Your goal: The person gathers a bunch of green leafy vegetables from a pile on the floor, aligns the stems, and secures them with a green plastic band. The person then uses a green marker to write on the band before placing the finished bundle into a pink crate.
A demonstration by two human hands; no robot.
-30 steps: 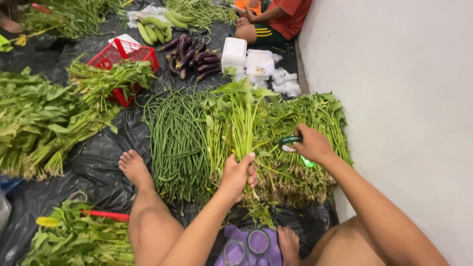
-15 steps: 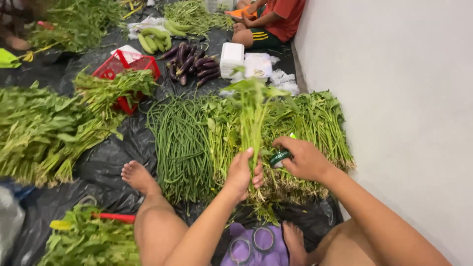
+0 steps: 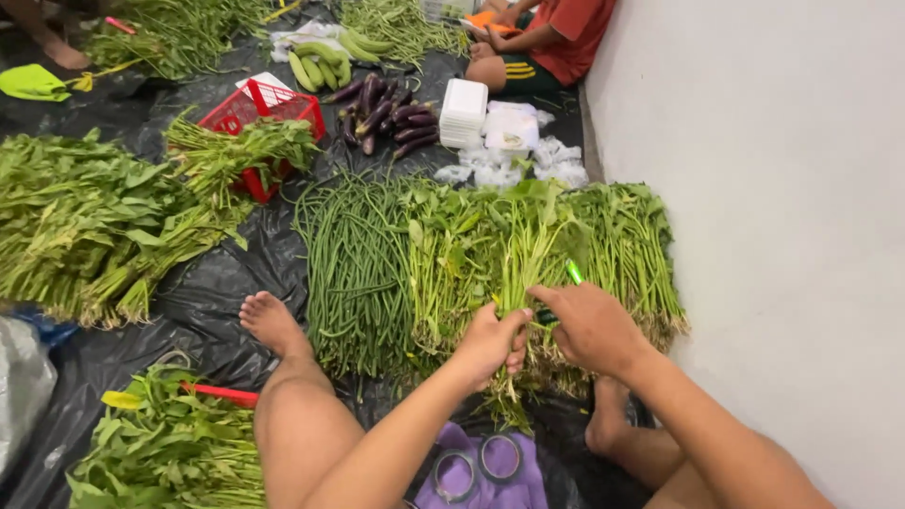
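My left hand (image 3: 492,341) grips a bunch of leafy green stalks (image 3: 524,247) near its lower end, holding it up over the pile of similar greens (image 3: 622,236). My right hand (image 3: 592,326) is pressed against the same bunch just right of the left hand and holds a small green tape dispenser (image 3: 571,273), partly hidden by the fingers. Both hands sit close together at the stems. My bare left foot (image 3: 271,322) rests on the black plastic sheet beside a pile of long beans (image 3: 354,264).
Two tape rolls (image 3: 479,464) lie on a purple cloth between my legs. Heaps of leafy greens (image 3: 85,217) lie left, a red basket (image 3: 273,106), eggplants (image 3: 385,115) and white foam boxes (image 3: 466,111) farther back. Another person in a red shirt (image 3: 566,38) sits by the white wall (image 3: 782,188).
My right hand has moved down and left to meet the left hand at the stems. The view has dipped and shifted slightly; the bunch stays held.
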